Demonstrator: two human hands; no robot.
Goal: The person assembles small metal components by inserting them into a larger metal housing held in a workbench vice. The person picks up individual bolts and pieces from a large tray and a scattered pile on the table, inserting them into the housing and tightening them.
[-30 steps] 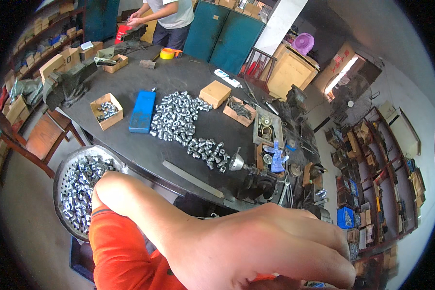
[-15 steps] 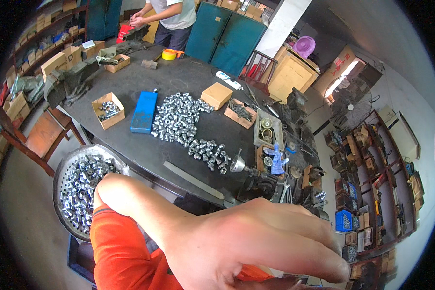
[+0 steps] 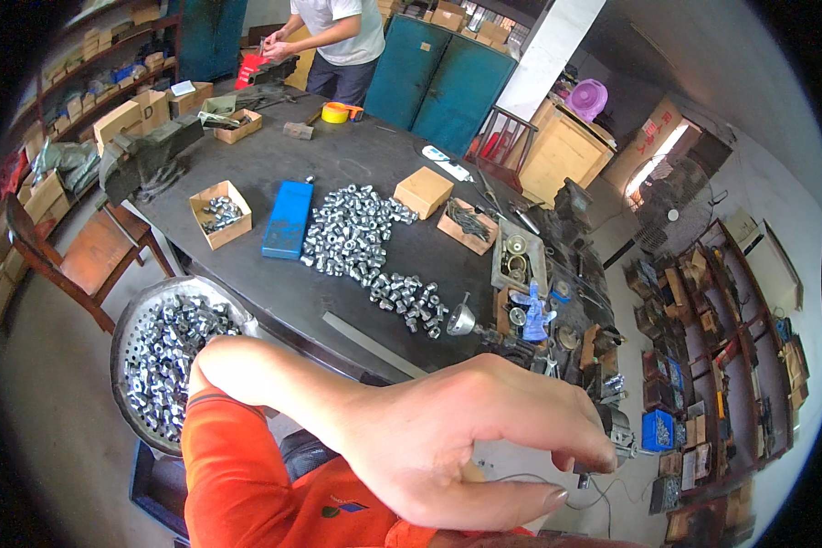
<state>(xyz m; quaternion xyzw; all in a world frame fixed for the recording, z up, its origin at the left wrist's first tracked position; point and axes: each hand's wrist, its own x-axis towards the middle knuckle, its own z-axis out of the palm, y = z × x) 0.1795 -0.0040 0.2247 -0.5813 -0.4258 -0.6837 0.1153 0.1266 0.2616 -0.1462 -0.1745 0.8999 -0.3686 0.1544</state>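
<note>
My left hand (image 3: 484, 429) reaches across the lower middle, back of the hand up, out of an orange sleeve (image 3: 233, 457). Its fingers are bent and its thumb points right, with a visible gap between thumb and fingertips. I see nothing held in that gap. Beyond the fingertips is a grey metal part (image 3: 617, 427), partly covered by the hand. Beside my left elbow stands a round perforated metal pan (image 3: 123, 388) heaped with shiny metal nut-like fittings (image 3: 169, 352). My right hand is not in view.
More fittings (image 3: 352, 228) lie piled on the dark workbench (image 3: 237, 110), beside a blue box (image 3: 288, 219) and small cartons (image 3: 425, 192). A flat metal strip (image 3: 370, 342) lies near the front edge. A person (image 3: 347, 36) works at the far side. Shelves (image 3: 731, 365) stand right.
My left thumb has come into view, apart from the fingers, and the hand has turned slightly. The whole scene has shifted a little to the right and down.
</note>
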